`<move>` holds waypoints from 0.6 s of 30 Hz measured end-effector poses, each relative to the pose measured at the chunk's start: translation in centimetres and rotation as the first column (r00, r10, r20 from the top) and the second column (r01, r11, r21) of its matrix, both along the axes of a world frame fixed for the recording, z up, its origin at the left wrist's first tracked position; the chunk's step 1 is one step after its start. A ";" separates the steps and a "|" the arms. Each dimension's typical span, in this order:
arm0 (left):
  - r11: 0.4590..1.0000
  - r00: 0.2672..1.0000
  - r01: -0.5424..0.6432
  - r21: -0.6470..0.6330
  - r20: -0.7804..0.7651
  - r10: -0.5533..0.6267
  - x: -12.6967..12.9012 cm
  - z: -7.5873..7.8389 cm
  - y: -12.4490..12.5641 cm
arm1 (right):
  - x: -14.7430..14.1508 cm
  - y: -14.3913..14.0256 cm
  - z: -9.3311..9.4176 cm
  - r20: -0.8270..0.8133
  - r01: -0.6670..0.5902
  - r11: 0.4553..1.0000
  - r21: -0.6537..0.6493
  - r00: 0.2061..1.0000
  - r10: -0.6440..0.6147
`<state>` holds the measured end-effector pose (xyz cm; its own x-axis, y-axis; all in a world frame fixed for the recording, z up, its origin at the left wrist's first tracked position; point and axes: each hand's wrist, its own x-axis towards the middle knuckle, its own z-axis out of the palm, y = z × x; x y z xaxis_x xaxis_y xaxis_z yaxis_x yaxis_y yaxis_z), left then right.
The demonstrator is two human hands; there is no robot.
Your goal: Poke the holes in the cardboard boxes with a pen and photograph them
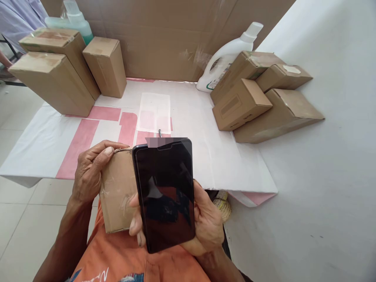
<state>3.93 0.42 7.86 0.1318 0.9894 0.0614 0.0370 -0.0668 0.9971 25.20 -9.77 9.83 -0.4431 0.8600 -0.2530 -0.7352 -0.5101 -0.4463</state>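
Note:
My right hand grips a black smartphone upright, its dark screen facing me. My left hand holds a small taped cardboard box by its top left corner, right beside and partly behind the phone. Both are held over my lap, just in front of the near edge of a low white and pink table. A small dark pin-like object lies on the table just beyond the phone.
Three brown boxes stand at the table's back left with a green bottle behind. Several boxes lie at the back right beside a white jug. A cardboard wall backs the table; a white wall is on the right.

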 end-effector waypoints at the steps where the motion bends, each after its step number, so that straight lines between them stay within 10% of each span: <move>1: 1.000 1.000 0.000 -0.010 0.008 0.000 0.0 -0.1 0.0 | 0.0 0.2 0.3 -0.045 -0.054 0.998 0.021 0.997 0.055; 12: 0.999 0.999 -0.028 -0.017 0.046 0.029 0.0 -0.2 -0.1 | 0.3 0.1 -0.3 -0.036 -0.112 0.989 0.100 0.993 0.116; 18: 0.999 0.999 -0.041 -0.002 -0.033 0.041 0.0 -0.1 -0.1 | 2.6 0.6 0.4 0.082 0.039 0.989 0.145 0.995 -0.051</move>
<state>3.94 0.32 7.73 0.0931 0.9942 0.0547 0.0720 -0.0615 0.9955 27.76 -9.17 10.20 -0.3856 0.9085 -0.1611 -0.7120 -0.4041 -0.5742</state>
